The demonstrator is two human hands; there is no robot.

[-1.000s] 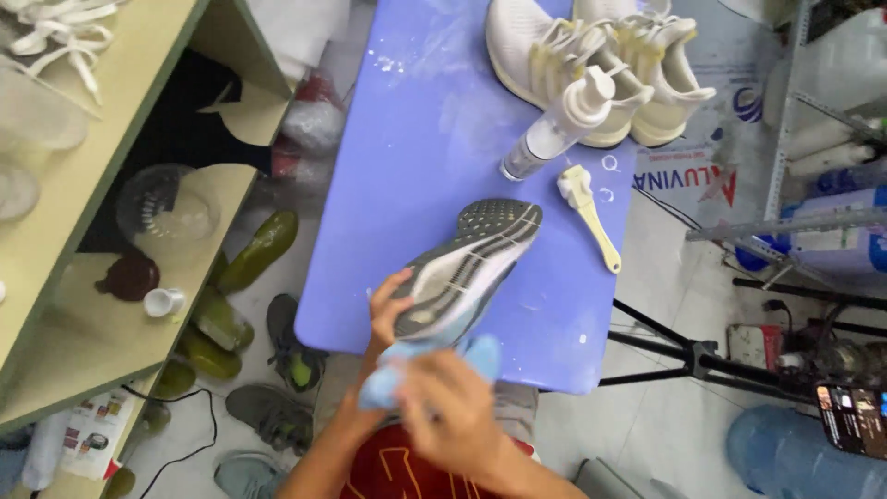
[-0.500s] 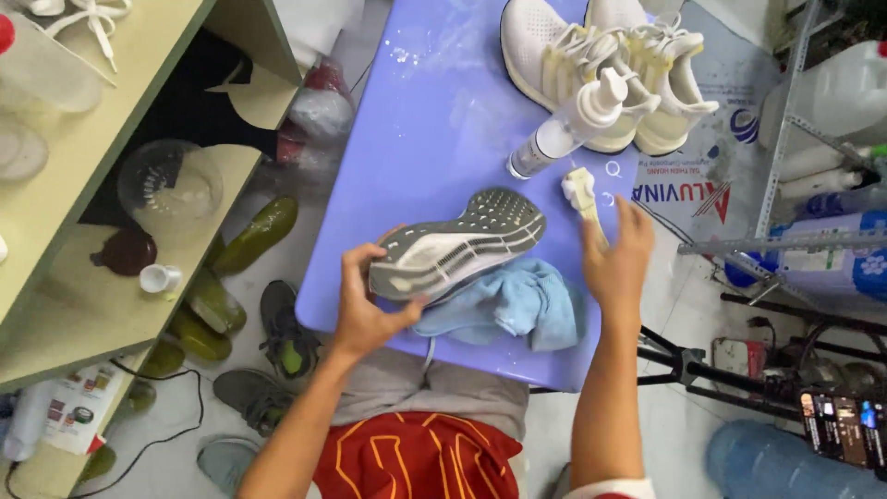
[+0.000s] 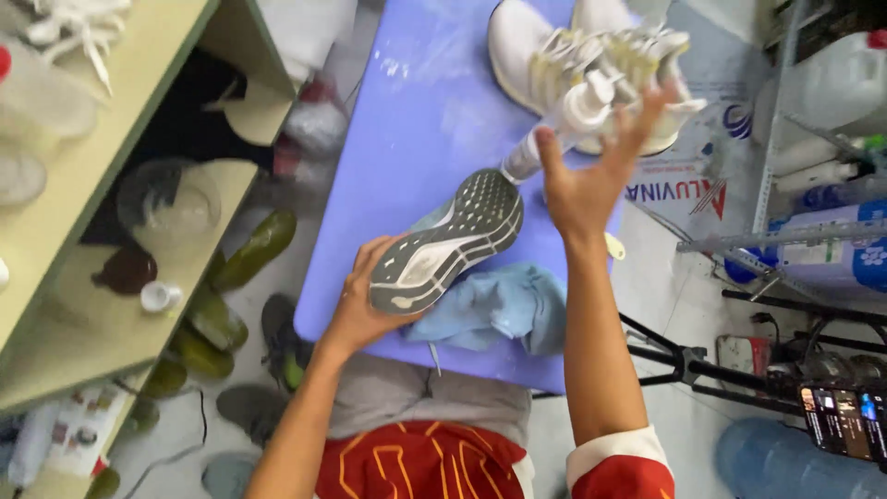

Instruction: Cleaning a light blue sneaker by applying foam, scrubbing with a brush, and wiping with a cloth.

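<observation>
Much of the scene was hard to read: the spray bottle (image 3: pixel 564 125) stood partly behind the right hand (image 3: pixel 591 176), its lower body showing just left of the thumb and its white head between the raised fingers, and whether any fingertip touched it could not be told. A small pale object (image 3: pixel 614 246) peeked out just below that wrist, mostly hidden. The right hand's fingers were spread wide, palm open, holding nothing that showed. The left hand (image 3: pixel 362 300) gripped the heel end of a grey running shoe (image 3: pixel 446 242), sole up, fingers curled around its edge and thumb on the near side; the toe pointed away from the fingers toward the bottle. Just right of the left fingers, partly under the shoe, lay a crumpled light blue cloth (image 3: pixel 504 310) on the lilac table (image 3: pixel 425 120). Beyond the right fingertips sat a pair of white sneakers (image 3: pixel 540 60), cut off by the top edge. Far left of the left hand stood a green-edged shelf (image 3: pixel 83 305) with a clear bowl (image 3: pixel 166 203). Right of the right hand, a white printed sheet with red and blue lettering (image 3: pixel 688 194) lay on the floor beside a metal rack (image 3: pixel 785 231), and a blue water jug (image 3: pixel 785 467) was cut off at the corner.
</observation>
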